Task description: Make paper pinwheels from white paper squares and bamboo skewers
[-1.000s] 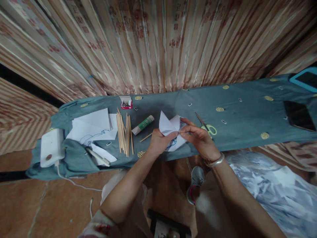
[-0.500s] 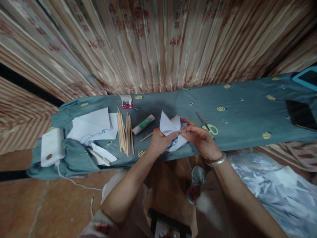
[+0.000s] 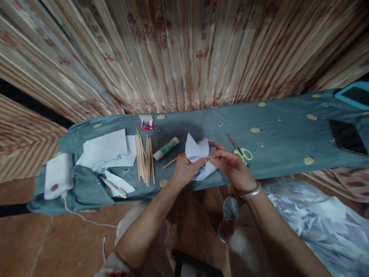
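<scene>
A white paper pinwheel (image 3: pixel 193 149) with blue drawn lines is between my two hands, its corners curled in toward the middle. My left hand (image 3: pixel 184 167) is closed on its left side, the thumb pressed near the centre. Close to that thumb, my right hand (image 3: pixel 233 166) pinches the paper at the centre; whether a small pin is in those fingertips is hidden. A single wooden stick (image 3: pixel 169 163) pokes out left of my left hand. Just right of my right hand lie scissors (image 3: pixel 245 153) with pale green handles. The glue stick (image 3: pixel 166 148) rests beyond my left hand.
Left on the cloth-covered table (image 3: pixel 285 142) are wooden sticks (image 3: pixel 141 161), paper sheets (image 3: pixel 106 148), a pen (image 3: pixel 113 186), a small red box of metal pins (image 3: pixel 147 124) and a white device (image 3: pixel 59 175) with a cable. A phone (image 3: pixel 347 136) lies right. Curtains hang behind.
The whole view has shifted slightly, so the table sits a little lower in the picture. Both hands keep the same hold on the paper pinwheel, with only slight finger movement.
</scene>
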Demonstrator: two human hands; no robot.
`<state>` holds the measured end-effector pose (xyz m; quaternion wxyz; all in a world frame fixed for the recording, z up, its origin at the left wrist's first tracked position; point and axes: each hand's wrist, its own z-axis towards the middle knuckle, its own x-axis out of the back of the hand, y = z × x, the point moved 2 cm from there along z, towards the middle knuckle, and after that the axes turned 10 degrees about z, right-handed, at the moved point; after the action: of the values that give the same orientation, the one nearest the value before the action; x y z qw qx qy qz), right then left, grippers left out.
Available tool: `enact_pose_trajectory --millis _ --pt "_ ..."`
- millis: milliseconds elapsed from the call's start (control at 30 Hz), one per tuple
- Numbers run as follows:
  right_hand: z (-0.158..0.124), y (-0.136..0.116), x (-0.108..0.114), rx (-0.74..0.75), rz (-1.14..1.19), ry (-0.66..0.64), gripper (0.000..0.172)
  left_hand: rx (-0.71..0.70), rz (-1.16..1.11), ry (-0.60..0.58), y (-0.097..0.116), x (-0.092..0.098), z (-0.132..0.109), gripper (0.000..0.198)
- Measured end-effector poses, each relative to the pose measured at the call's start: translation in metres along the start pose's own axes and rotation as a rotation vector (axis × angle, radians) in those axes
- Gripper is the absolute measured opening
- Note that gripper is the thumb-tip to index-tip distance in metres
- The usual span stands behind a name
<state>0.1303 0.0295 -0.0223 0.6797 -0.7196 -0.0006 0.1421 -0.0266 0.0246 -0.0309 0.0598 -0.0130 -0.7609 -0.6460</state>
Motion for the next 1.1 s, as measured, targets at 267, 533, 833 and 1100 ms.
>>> enact_pose_trajectory --millis 267,533,833,1100 --pt "-0.001 0.005 -0.001 0.058 -0.087 -0.007 0.020 -0.020 -0.045 -0.035 -0.001 0.001 -0.001 0.026" --pt "-0.002 0.006 -0.003 0.089 -0.112 0.001 0.018 0.006 -0.066 -0.044 0.006 0.002 -0.002 0.032" --pt "-0.002 0.012 -0.004 0.100 -0.005 0.138 0.031 0.002 -0.037 -0.034 -0.001 0.004 0.000 0.031" --pt "0.002 0.016 0.000 -0.062 0.124 0.254 0.067 0.030 -0.078 -0.031 0.000 0.005 0.000 0.033"
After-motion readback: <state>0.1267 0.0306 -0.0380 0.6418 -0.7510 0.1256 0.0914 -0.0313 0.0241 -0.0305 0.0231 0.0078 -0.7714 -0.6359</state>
